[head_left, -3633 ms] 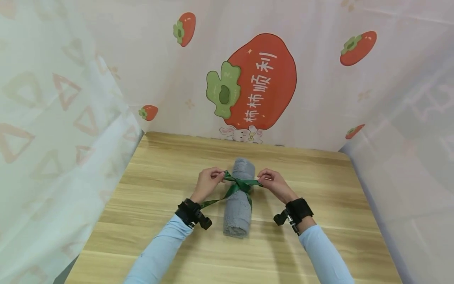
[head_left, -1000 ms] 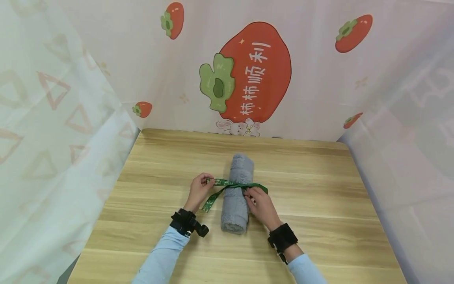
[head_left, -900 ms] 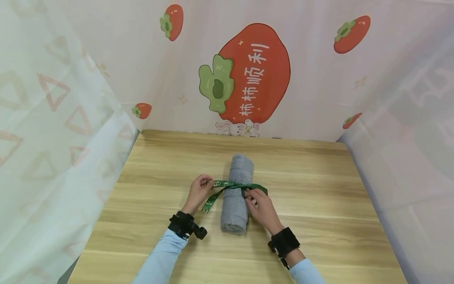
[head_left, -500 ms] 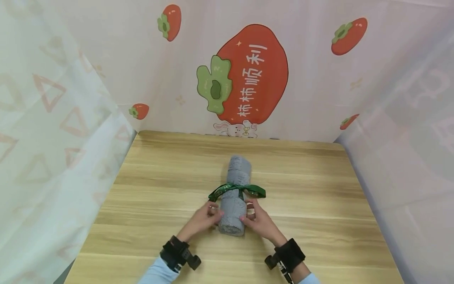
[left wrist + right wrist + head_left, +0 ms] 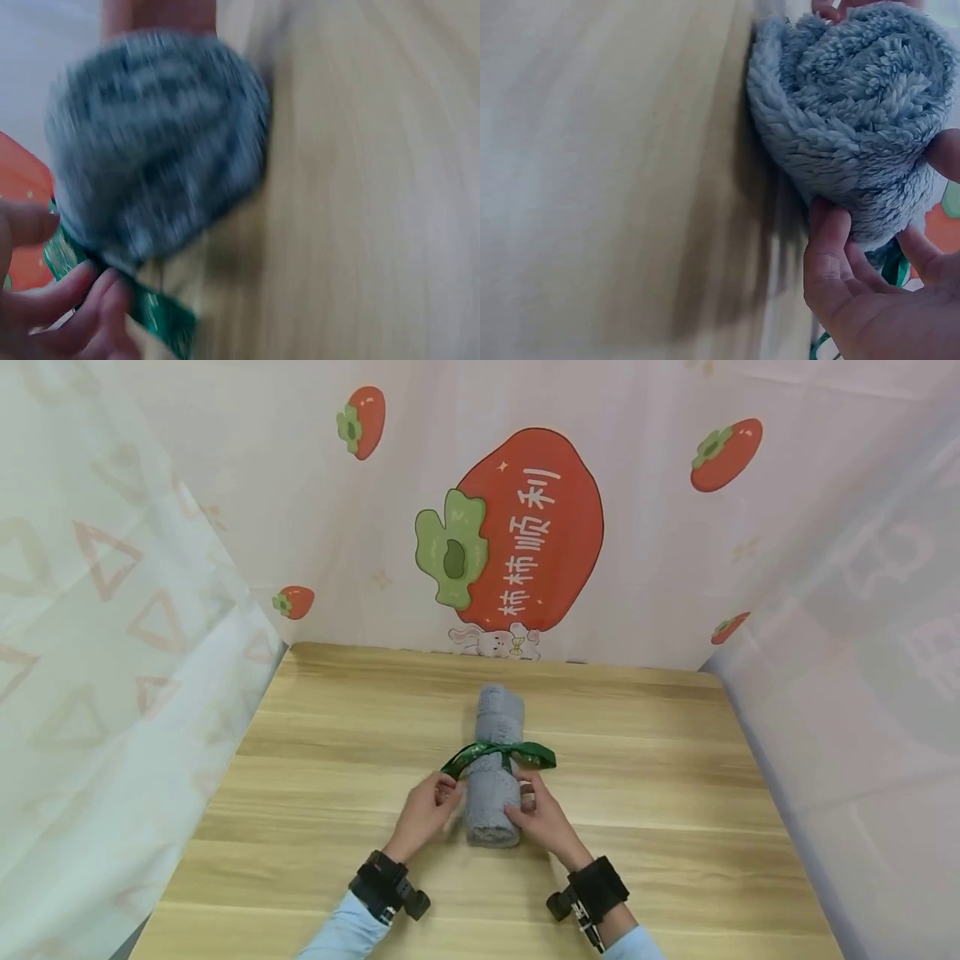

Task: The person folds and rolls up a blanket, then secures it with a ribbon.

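Observation:
A rolled grey plush towel [image 5: 492, 793] lies lengthwise on the wooden table, with a green ribbon [image 5: 538, 755] tied around its middle. The ribbon's ends stick out to both sides. My right hand [image 5: 546, 818] grips the towel from the right below the ribbon, thumb on top; the right wrist view shows its fingers against the plush roll [image 5: 855, 142]. On the left side, my left hand [image 5: 426, 814] is beside the towel. In the blurred left wrist view its loosely bent fingers [image 5: 90, 300] are at the ribbon tail [image 5: 169, 322], thumb apart from them.
The light wooden table [image 5: 660, 760] extends around the towel. Behind it hangs a white curtain [image 5: 637, 610] printed with persimmons, and more pale curtains flank both sides. Each wrist wears a black strap with a small camera [image 5: 596, 889].
Both hands have let go of the ribbon and moved down to the towel's sides. Over the last half second, my left hand has shifted slightly up toward the ribbon's left tail.

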{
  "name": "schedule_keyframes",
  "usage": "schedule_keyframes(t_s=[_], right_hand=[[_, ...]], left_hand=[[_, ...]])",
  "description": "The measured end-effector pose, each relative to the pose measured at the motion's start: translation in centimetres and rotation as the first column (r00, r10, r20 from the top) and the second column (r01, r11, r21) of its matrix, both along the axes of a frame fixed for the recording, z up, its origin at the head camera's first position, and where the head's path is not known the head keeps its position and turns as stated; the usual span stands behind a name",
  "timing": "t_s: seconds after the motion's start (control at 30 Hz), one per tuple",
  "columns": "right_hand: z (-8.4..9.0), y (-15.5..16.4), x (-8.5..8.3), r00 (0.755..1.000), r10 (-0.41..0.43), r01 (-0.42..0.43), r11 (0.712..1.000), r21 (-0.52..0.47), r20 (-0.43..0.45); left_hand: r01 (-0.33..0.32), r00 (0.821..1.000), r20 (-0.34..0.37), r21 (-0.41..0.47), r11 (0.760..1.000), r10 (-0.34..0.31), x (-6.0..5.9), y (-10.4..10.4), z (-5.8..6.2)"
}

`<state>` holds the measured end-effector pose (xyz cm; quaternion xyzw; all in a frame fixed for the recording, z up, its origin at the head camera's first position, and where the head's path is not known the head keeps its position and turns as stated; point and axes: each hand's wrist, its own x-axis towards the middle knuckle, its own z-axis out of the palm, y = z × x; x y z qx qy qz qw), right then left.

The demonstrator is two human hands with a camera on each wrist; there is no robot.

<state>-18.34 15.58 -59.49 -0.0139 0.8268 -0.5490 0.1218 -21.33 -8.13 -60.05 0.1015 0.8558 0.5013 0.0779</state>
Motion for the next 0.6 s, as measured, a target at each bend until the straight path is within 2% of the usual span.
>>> schedule_keyframes(t_s=[0.07,0.13,0.23,0.3,0.4,0.47,0.53,0.6], right_hand=[[-0.2,0.2,0.2,1.0,0.002,-0.002,1.0,0.009,0.017],[-0.2,0.4,0.3,0.999,-0.009,0.009,1.0,0.019,0.032],[-0.1,0.4,0.5,0.999,-0.027,0.026,0.999,0.026,0.041],[-0.1,0.3,0.5,0.999,-0.029,0.029,0.999,0.016,0.045],[-0.1,0.1,0.6,0.998,-0.012,0.013,1.0,-0.008,0.053],[-0.2,0.1,0.6,0.998,0.002,-0.002,1.0,-0.01,0.055],[-0.3,0.1,0.5,0.999,0.008,-0.008,1.0,-0.002,0.054],[-0.4,0.1,0.5,0.999,0.006,-0.006,1.0,0.01,0.05]], left_hand=[[-0.051,0.996,-0.07,-0.044,0.998,0.048,-0.8,-0.4,-0.6],[-0.063,0.992,-0.114,-0.068,0.996,0.055,-1.9,-0.3,-1.1],[-0.019,0.997,-0.081,-0.054,0.998,0.015,-3.5,0.7,-1.4],[0.008,0.999,-0.046,-0.016,1.0,-0.009,-4.2,1.4,-1.5],[-0.004,0.999,0.051,0.067,0.998,0.001,-4.8,1.8,-1.3],[-0.058,0.988,0.15,0.164,0.985,0.033,-5.0,1.8,-1.1],[-0.132,0.962,0.265,0.26,0.957,0.061,-5.0,1.6,-0.8],[-0.202,0.928,0.366,0.355,0.913,0.063,-5.1,1.5,-0.5]])
